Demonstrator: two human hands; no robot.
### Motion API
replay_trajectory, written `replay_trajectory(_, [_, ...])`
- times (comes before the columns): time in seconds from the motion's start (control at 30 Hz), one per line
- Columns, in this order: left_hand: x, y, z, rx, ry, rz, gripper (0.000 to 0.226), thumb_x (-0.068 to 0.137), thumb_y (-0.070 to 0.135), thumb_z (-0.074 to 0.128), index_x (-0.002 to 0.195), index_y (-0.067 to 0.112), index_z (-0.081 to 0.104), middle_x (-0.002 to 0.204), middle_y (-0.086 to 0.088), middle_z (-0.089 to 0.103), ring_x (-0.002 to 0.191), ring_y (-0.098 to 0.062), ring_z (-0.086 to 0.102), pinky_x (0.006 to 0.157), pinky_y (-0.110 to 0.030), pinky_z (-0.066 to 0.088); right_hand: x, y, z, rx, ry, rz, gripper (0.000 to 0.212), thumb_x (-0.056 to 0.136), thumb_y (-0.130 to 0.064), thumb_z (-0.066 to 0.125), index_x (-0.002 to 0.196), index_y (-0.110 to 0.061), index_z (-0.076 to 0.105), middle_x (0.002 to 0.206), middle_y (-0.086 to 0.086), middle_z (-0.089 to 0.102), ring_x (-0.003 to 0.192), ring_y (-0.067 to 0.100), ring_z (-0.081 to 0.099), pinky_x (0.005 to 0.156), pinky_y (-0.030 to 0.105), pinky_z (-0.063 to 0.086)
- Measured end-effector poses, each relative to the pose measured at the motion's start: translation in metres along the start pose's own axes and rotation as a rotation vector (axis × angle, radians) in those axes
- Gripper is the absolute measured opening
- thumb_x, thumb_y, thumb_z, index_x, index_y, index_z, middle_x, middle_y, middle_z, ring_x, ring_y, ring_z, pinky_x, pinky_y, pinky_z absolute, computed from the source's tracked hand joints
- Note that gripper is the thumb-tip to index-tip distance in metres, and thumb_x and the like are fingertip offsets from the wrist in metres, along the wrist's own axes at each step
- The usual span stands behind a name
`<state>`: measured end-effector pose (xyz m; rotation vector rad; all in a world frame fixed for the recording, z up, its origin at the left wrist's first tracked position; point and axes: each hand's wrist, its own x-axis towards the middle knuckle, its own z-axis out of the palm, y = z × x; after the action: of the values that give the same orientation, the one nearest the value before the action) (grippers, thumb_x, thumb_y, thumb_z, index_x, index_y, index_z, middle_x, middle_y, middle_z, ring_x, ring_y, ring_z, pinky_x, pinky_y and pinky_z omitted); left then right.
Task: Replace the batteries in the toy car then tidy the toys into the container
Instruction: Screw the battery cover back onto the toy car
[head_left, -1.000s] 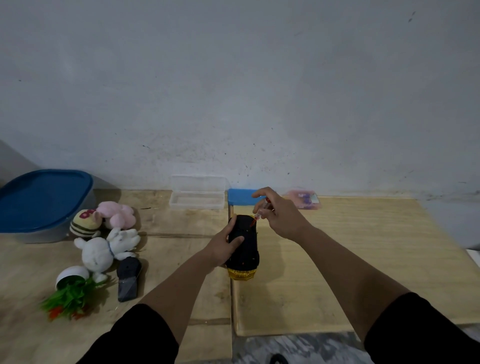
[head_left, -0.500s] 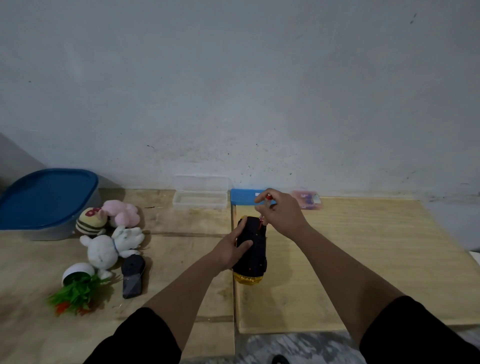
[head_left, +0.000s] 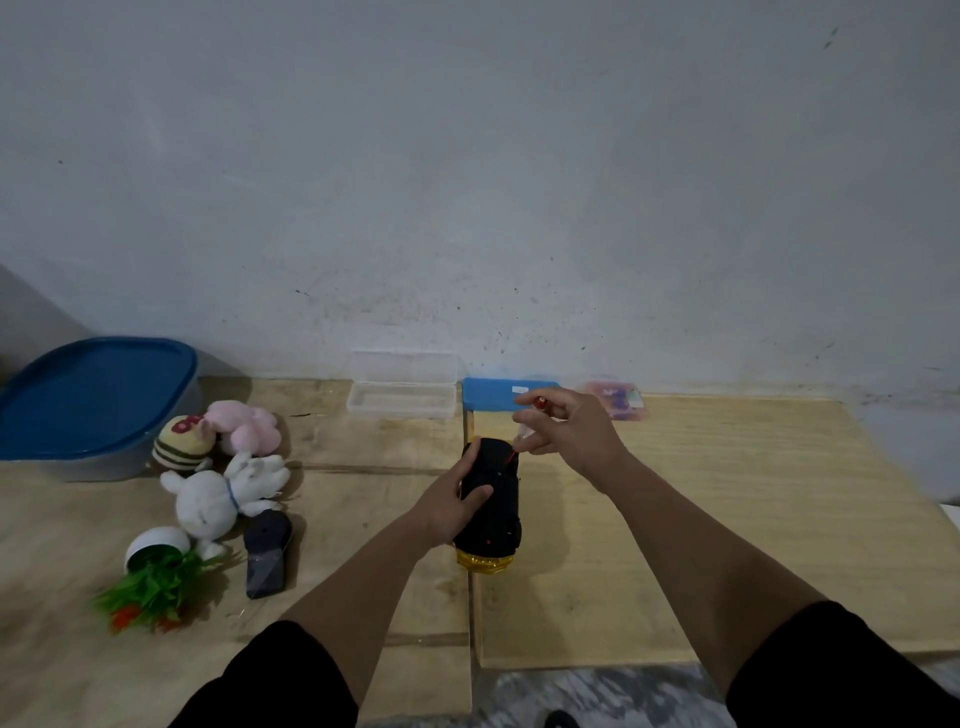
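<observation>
The toy car (head_left: 493, 506) lies upside down on the wooden table, black underside up, gold body showing at its near end. My left hand (head_left: 447, 506) grips its left side. My right hand (head_left: 563, 434) hovers just above the car's far end, pinching a small red-handled screwdriver (head_left: 524, 428) whose tip touches the underside. At the left lie soft toys: a pink plush (head_left: 244, 428), a striped ball plush (head_left: 183, 441) and a white bunny (head_left: 213, 499). The blue-lidded container (head_left: 88, 400) stands at the far left, shut.
A dark remote-like piece (head_left: 266, 553) and a tipped white pot of green plastic plant (head_left: 153, 571) lie near the bunny. A clear open plastic box (head_left: 401, 391), a blue box (head_left: 493, 395) and a pink packet (head_left: 615, 399) sit against the wall. Table front edge lies near me.
The right hand has lifted slightly and its fingers have spread while turning the screwdriver. The left hand keeps its hold on the car; the view has shifted a little.
</observation>
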<state>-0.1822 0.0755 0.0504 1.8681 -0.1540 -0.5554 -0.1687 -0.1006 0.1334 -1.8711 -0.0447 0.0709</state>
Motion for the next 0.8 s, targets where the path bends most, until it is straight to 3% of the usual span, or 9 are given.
replay_trajectory(0.1, [0.001, 0.001, 0.000, 0.015, -0.023, 0.013, 0.069, 0.096, 0.033, 0.049, 0.148, 0.040, 0.005, 0.146, -0.004, 0.040, 0.122, -0.020, 0.047, 0.097, -0.041, 0.049, 0.001, 0.001, -0.002, -0.016, 0.077, -0.012, 0.022, 0.078, -0.019, 0.073, 0.087, -0.004, 0.061, 0.085, 0.018, 0.068, 0.065, 0.025, 0.072, 0.062, 0.030, 0.058])
replay_trajectory(0.17, [0.002, 0.003, 0.000, 0.003, -0.040, 0.017, 0.069, 0.096, 0.034, 0.049, 0.148, 0.041, 0.005, 0.146, -0.001, 0.039, 0.124, -0.020, 0.046, 0.097, -0.040, 0.048, 0.004, 0.000, 0.000, -0.018, 0.058, -0.021, 0.022, 0.081, -0.017, 0.071, 0.088, -0.002, 0.057, 0.088, 0.019, 0.066, 0.065, 0.024, 0.072, 0.064, 0.030, 0.059])
replay_trajectory(0.23, [0.004, 0.005, 0.002, -0.006, -0.050, 0.032, 0.069, 0.095, 0.035, 0.050, 0.149, 0.039, 0.006, 0.142, 0.004, 0.040, 0.123, -0.016, 0.045, 0.098, -0.038, 0.047, 0.005, -0.002, 0.004, -0.007, -0.012, -0.046, 0.014, 0.087, -0.014, 0.063, 0.100, -0.012, 0.059, 0.095, 0.018, 0.064, 0.067, 0.023, 0.072, 0.067, 0.028, 0.059])
replay_trajectory(0.37, [0.008, 0.010, 0.005, 0.004, -0.075, 0.072, 0.061, 0.095, 0.037, 0.050, 0.145, 0.044, 0.017, 0.131, 0.009, 0.047, 0.119, -0.017, 0.049, 0.089, -0.030, 0.052, 0.008, -0.009, 0.011, -0.027, -0.128, -0.060, 0.031, 0.097, -0.026, 0.045, 0.122, -0.043, 0.049, 0.104, 0.005, 0.056, 0.077, 0.019, 0.072, 0.073, 0.019, 0.056])
replay_trajectory(0.47, [0.011, 0.013, 0.005, -0.032, -0.062, 0.048, 0.056, 0.096, 0.033, 0.049, 0.142, 0.046, 0.020, 0.124, 0.008, 0.048, 0.111, -0.015, 0.051, 0.077, -0.022, 0.052, 0.012, -0.012, 0.014, -0.051, -0.124, -0.079, 0.020, 0.099, -0.024, 0.040, 0.113, -0.032, 0.052, 0.102, 0.008, 0.053, 0.075, 0.020, 0.073, 0.073, 0.021, 0.057])
replay_trajectory(0.6, [0.015, 0.008, -0.001, -0.067, -0.025, 0.020, 0.068, 0.094, 0.038, 0.051, 0.147, 0.045, 0.009, 0.140, 0.004, 0.044, 0.119, -0.019, 0.052, 0.089, -0.032, 0.053, 0.020, -0.008, 0.008, -0.061, -0.006, -0.067, 0.007, 0.095, -0.012, 0.048, 0.101, -0.015, 0.046, 0.108, 0.013, 0.058, 0.069, 0.022, 0.072, 0.068, 0.028, 0.059])
replay_trajectory(0.67, [0.016, 0.006, -0.004, -0.054, -0.031, 0.025, 0.070, 0.093, 0.040, 0.051, 0.147, 0.044, 0.007, 0.140, 0.008, 0.041, 0.123, -0.018, 0.048, 0.094, -0.036, 0.050, 0.021, -0.006, 0.005, -0.034, 0.021, -0.043, 0.014, 0.090, -0.011, 0.057, 0.097, -0.013, 0.045, 0.106, 0.018, 0.059, 0.067, 0.024, 0.072, 0.070, 0.035, 0.060])
replay_trajectory(0.8, [0.019, 0.009, -0.001, -0.027, -0.074, 0.041, 0.065, 0.093, 0.042, 0.052, 0.145, 0.047, 0.013, 0.141, 0.011, 0.040, 0.125, -0.014, 0.044, 0.099, -0.038, 0.048, 0.021, -0.009, 0.009, -0.096, -0.010, -0.081, 0.028, 0.093, -0.030, 0.053, 0.120, -0.036, 0.047, 0.107, 0.003, 0.054, 0.070, 0.018, 0.072, 0.070, 0.022, 0.058])
